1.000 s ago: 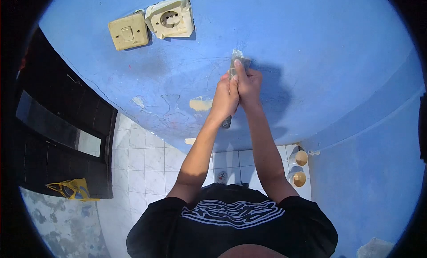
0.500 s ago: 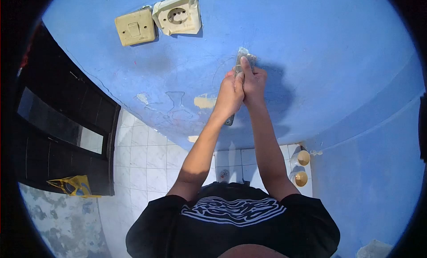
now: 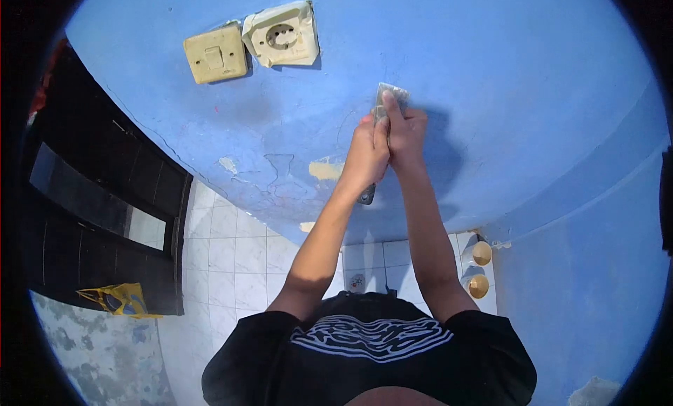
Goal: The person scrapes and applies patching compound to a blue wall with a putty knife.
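A putty knife (image 3: 397, 93) with a dull metal blade points upward against the blue wall (image 3: 533, 77). My left hand (image 3: 367, 152) is closed round its handle, whose dark end pokes out below the wrist. Pressed against it, my right hand (image 3: 406, 138) grips the same tool, one thumb lying along the blade. The blade's edge is at the wall surface; whether it touches cannot be made out. Bare cream patches (image 3: 325, 170) and thin pencil-like lines show on the paint left of my hands.
A light switch (image 3: 216, 53) and a loosely papered socket (image 3: 282, 36) sit on the wall, upper left. Dark doors (image 3: 98, 189) stand at left, with a yellow bag (image 3: 123, 299) near their foot. Two round containers (image 3: 478, 286) rest on the white tiled floor (image 3: 228, 255).
The camera view has tipped slightly, so the wall and floor sit lower. The blade has turned and shows more of its flat face; both hands keep their grip.
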The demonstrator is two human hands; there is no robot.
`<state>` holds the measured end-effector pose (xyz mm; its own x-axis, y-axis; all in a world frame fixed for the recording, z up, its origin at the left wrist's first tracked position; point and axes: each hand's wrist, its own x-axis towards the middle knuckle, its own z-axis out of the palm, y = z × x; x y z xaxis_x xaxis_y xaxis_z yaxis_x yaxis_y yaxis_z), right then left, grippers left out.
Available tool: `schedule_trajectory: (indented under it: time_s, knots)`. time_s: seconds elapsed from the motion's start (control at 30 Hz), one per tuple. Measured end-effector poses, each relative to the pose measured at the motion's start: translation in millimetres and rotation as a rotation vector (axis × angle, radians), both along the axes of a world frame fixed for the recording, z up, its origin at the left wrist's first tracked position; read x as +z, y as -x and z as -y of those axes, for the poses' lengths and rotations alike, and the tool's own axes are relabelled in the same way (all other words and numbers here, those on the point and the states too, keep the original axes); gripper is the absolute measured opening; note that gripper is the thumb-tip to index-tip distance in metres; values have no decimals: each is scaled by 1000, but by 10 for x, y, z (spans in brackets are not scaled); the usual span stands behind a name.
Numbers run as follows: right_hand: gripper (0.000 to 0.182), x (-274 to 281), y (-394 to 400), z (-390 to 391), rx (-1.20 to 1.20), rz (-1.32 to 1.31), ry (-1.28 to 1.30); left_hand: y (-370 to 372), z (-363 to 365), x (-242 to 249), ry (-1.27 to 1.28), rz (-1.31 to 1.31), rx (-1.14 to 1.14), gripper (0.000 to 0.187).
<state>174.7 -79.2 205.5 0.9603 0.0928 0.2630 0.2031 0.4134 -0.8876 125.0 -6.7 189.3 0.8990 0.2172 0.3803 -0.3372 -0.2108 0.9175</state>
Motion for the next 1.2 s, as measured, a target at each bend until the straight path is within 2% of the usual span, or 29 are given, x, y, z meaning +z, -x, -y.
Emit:
schedule_trajectory:
  time_s: [0.17,0.27,0.33,0.37,0.47,0.53,0.57,0.63,0.73,0.87,0.93,1.07,1.13,1.2]
  knots:
    - [44,-266,6,-82,-26,69,-68,-67,19,-155,-18,115,55,45]
    - [41,38,-84,30,1,25,-9,-122,-9,45,-58,41,22,41]
    - [41,13,-89,-4,13,34,-35,-205,-18,-2,-159,234,82,37]
    - [41,-34,-67,-6,21,39,-57,-144,-12,-83,-155,228,84,37]
    - [41,-288,-31,-92,-50,83,-69,13,-20,-58,-55,95,57,38]
    - [41,-39,-10,-19,-12,35,-51,126,-4,310,62,-409,-61,39]
    - [41,56,-7,4,35,-14,-29,103,-11,247,62,-405,-61,39]
    - [42,-34,-92,-12,31,16,-31,-2,-53,69,-127,-138,-18,40]
    - [42,-212,-103,-82,-15,14,-38,39,10,-30,29,-13,-16,40]
    - [43,141,-150,6,-18,82,-20,-60,-9,252,-111,8,55,40]
    - [42,-13,-182,-2,-25,71,13,-116,-15,206,-133,35,47,40]
    - [43,-108,36,-57,-85,58,17,62,32,64,41,-176,-8,39]
    - [45,59,-30,4,-61,79,6,-56,27,85,28,78,-22,40]
    - [47,93,-55,0,-27,106,-9,-63,12,56,14,54,-30,42]
